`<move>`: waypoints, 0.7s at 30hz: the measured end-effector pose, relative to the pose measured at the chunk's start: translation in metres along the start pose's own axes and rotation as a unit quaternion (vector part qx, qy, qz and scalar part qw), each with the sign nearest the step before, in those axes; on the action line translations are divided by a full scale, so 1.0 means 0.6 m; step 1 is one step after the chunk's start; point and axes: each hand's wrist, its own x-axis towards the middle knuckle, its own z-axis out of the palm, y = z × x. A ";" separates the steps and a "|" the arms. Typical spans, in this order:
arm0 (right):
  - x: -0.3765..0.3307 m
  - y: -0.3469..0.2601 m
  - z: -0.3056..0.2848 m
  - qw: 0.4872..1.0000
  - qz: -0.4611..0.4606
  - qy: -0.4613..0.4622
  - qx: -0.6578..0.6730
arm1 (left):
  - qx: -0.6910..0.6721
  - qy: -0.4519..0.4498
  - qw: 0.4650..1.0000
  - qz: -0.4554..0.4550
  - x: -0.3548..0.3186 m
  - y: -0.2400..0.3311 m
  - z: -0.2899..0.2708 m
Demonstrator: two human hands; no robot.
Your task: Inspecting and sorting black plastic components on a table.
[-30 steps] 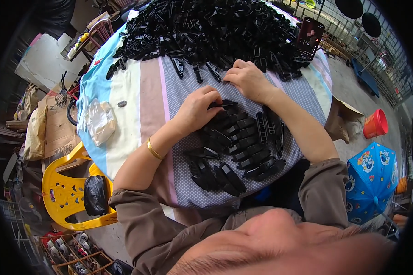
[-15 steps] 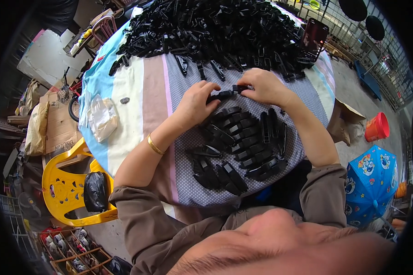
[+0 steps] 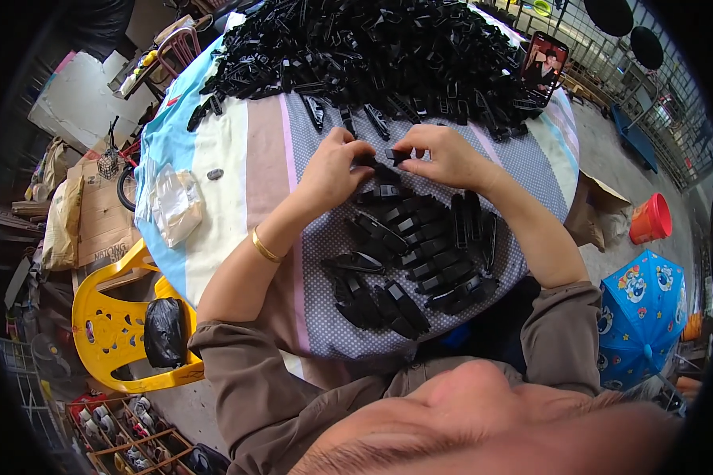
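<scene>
- The left hand (image 3: 337,169) is closed, thumb against fingers, on a long black part (image 3: 381,169); the fingers hide some of it.
- The right hand (image 3: 448,158) pinches a small black piece (image 3: 397,156) between thumb and fingertips, just beside the left hand's part; whether the two touch, I cannot tell.
- Both hands are over the dotted stretch of the cloth-covered desk (image 3: 265,166), between a big heap and a smaller group of black pieces.
- The big heap (image 3: 356,59) of loose black pieces covers the far side of the desk, with a few strays lying at its near edge.
- The smaller group (image 3: 424,245) lies nearer the body: a slanting row side by side, several long pieces to its right, others to its left and below.
- A phone (image 3: 543,70) with a lit screen leans at the heap's right end.
- On the desk's left side are a clear plastic bag (image 3: 176,206) and a small dark oval object (image 3: 215,174).
- A gold bangle (image 3: 267,245) circles the left wrist.
- A yellow chair (image 3: 107,324) stands at left; at right are a red bucket (image 3: 650,219) and an open blue umbrella (image 3: 642,309).
</scene>
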 end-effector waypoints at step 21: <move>0.002 -0.013 -0.003 0.998 0.005 -0.054 -0.014 | -0.042 0.002 0.999 0.025 0.002 0.016 0.014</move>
